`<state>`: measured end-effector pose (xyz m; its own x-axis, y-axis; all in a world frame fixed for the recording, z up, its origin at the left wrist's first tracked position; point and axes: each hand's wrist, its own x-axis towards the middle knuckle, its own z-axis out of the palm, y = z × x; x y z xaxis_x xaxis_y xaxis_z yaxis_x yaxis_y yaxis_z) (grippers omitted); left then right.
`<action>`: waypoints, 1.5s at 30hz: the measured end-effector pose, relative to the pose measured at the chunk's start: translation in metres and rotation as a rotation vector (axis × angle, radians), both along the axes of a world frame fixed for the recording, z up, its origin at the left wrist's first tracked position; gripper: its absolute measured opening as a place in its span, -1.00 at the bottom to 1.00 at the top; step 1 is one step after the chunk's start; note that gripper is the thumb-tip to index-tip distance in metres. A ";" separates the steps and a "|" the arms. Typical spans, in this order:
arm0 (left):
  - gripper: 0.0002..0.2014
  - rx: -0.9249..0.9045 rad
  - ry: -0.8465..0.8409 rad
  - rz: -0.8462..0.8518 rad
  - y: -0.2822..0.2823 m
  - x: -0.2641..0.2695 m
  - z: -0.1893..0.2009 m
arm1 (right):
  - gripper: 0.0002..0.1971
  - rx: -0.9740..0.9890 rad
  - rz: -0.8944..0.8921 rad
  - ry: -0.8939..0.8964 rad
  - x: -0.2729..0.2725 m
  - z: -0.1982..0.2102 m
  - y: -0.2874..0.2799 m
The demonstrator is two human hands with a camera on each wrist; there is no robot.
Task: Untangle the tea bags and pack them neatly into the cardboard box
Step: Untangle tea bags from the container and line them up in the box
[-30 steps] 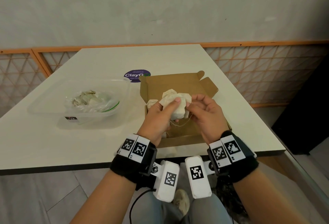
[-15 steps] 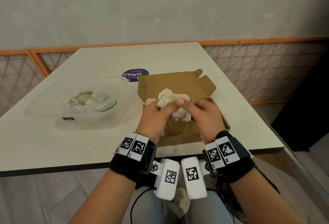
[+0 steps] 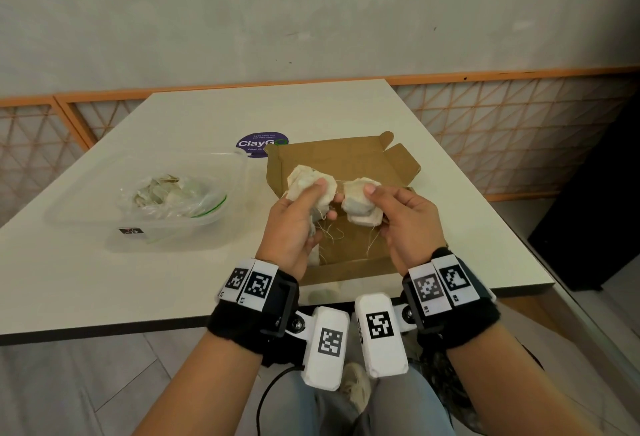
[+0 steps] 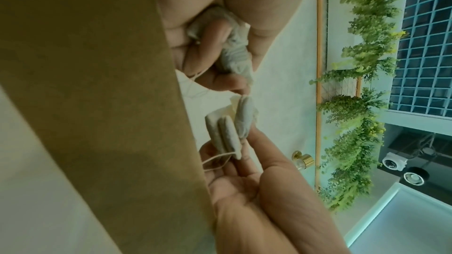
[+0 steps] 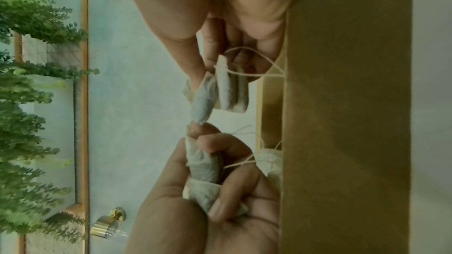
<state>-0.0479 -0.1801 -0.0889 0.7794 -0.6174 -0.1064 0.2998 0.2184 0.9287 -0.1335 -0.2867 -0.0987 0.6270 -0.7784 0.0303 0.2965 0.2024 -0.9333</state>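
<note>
Above the open brown cardboard box (image 3: 349,158), both hands hold cream tea bags. My left hand (image 3: 320,198) grips one crumpled bunch of tea bags (image 3: 306,179), also seen in the left wrist view as a wad (image 4: 234,53) under the curled fingers. My right hand (image 3: 372,207) pinches a second bunch (image 3: 358,208), a few flat bags side by side (image 5: 227,88). A thin string (image 3: 341,182) runs between the two bunches. Loose strings (image 3: 332,236) dangle into the box. More tea bags lie in the box's near left corner, mostly hidden by my left hand.
A clear plastic tub (image 3: 86,207) on the left of the white table (image 3: 467,227) holds a plastic bag of more tea bags (image 3: 166,196). A purple round sticker (image 3: 256,144) lies behind the box. The table's front edge is just below my wrists.
The single clump held by both hands has been pulled into two bunches. My hands have moved apart, left to the left and right to the right, with a string stretched between.
</note>
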 end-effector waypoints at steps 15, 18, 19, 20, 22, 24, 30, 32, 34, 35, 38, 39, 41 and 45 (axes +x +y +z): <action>-0.88 -0.252 0.100 0.032 0.007 0.000 0.006 | -0.75 0.040 -0.100 0.093 0.005 -0.006 -0.007; -0.85 -0.350 0.195 0.059 0.008 0.004 0.003 | -0.83 0.093 -0.110 0.121 0.006 -0.006 -0.009; -0.85 -0.394 0.223 0.062 0.009 0.006 0.002 | -0.85 0.123 -0.107 0.117 0.006 -0.005 -0.010; -0.82 -0.442 0.248 0.064 0.010 0.007 0.001 | -0.86 0.159 -0.102 0.101 0.005 -0.004 -0.011; -0.77 -0.517 0.287 0.059 0.011 0.009 0.001 | -0.89 0.222 -0.094 0.058 0.004 -0.001 -0.012; -0.85 -0.527 0.276 0.044 0.013 0.009 0.002 | -0.87 0.232 -0.099 0.039 0.004 0.000 -0.013; -0.88 -0.082 -0.168 -0.006 0.002 -0.005 -0.003 | -0.90 -0.004 0.037 -0.009 0.003 0.000 -0.001; -0.91 0.017 -0.237 -0.011 -0.003 -0.008 -0.005 | -0.91 -0.050 0.107 -0.037 -0.001 0.000 0.000; -0.92 0.058 -0.224 0.018 -0.005 -0.008 -0.006 | -0.88 -0.047 0.135 -0.056 -0.003 0.000 0.000; -0.92 0.062 -0.207 0.031 -0.006 -0.007 -0.006 | -0.90 -0.041 0.135 -0.056 -0.003 0.000 0.000; -0.90 0.037 -0.162 0.029 -0.005 -0.006 -0.005 | -0.95 0.002 0.121 -0.062 -0.003 0.002 0.001; -0.89 0.023 -0.144 0.019 -0.005 -0.006 -0.004 | -0.92 0.027 0.112 -0.076 -0.002 0.002 0.000; -0.90 -0.008 -0.120 0.006 -0.003 -0.006 -0.002 | -0.87 0.055 0.081 -0.094 -0.002 0.001 -0.001; -0.89 -0.025 -0.110 0.002 -0.003 -0.005 -0.003 | -0.82 0.116 0.036 -0.122 -0.002 0.000 -0.004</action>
<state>-0.0527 -0.1829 -0.0916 0.7870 -0.6170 -0.0047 0.1957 0.2424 0.9502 -0.1353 -0.2910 -0.0982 0.6520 -0.7580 0.0187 0.3963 0.3196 -0.8607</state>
